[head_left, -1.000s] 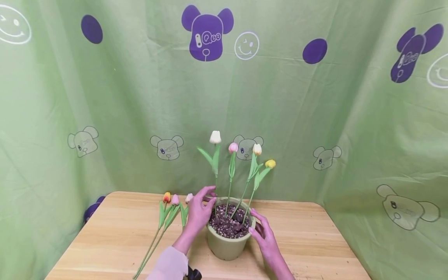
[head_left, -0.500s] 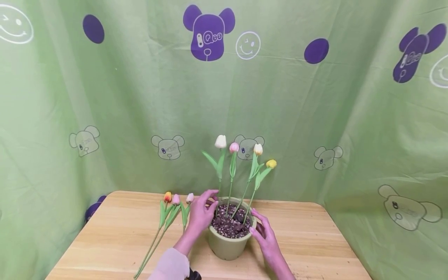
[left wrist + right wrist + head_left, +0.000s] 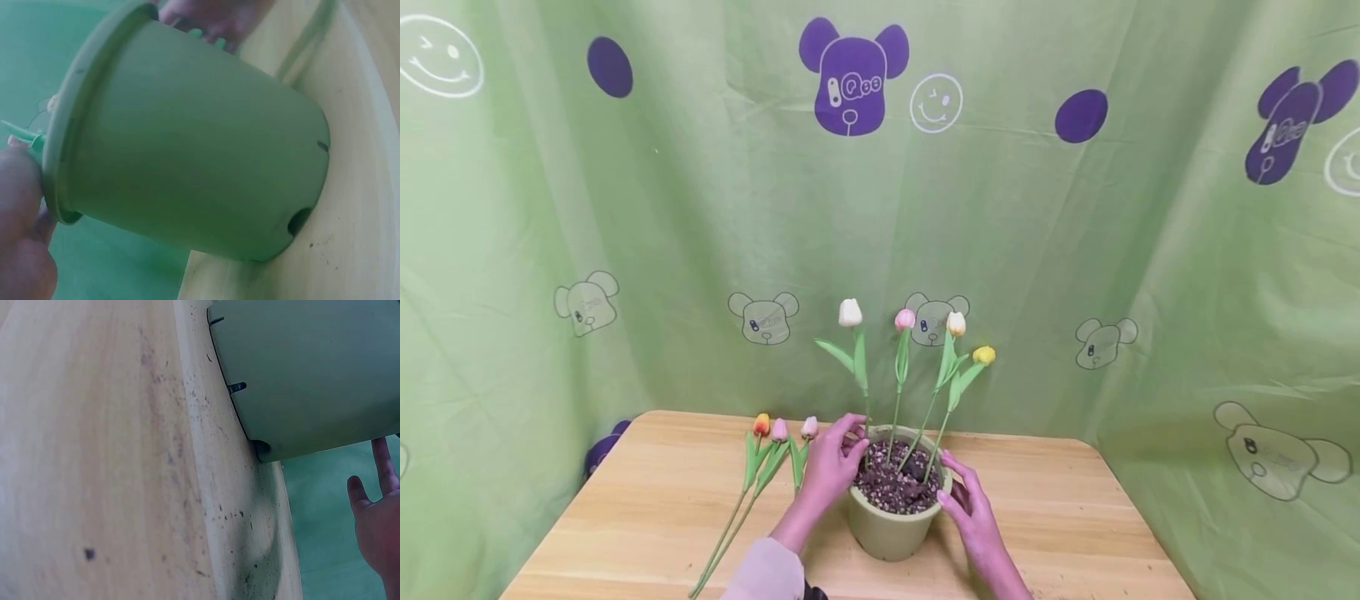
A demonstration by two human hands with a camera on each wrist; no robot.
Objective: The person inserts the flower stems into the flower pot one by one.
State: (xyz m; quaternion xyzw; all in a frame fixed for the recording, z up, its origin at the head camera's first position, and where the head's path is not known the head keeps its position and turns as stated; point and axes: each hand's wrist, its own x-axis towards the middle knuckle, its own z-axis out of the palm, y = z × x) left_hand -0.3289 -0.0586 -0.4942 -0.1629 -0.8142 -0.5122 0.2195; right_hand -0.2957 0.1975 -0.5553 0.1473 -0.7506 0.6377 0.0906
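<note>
A light green plant pot [image 3: 887,533] of dark, speckled soil [image 3: 895,492] stands upright on the table. At its left rim my left hand [image 3: 826,471] pinches the stem of a white tulip [image 3: 850,313], which stands in the soil and leans slightly left. On the opposite side, my right hand [image 3: 976,523] touches the pot with thumb and fingers spread; in the right wrist view its fairly straight fingers [image 3: 384,465] reach the pot wall. A pink tulip [image 3: 905,319], a cream tulip [image 3: 956,323] and a yellow tulip [image 3: 983,356] also rise from the soil.
Left of the pot, an orange-red tulip [image 3: 762,424] and two pale pink tulips [image 3: 780,430] lie on the wooden table [image 3: 1060,508]. Dark soil crumbs [image 3: 240,514] dot the tabletop near the pot. A green printed curtain [image 3: 1015,225] hangs behind and on both sides.
The white tulip's head has come down, swaying right and then tilting left. My left hand has lowered a little with the stem. My right hand stays at the pot.
</note>
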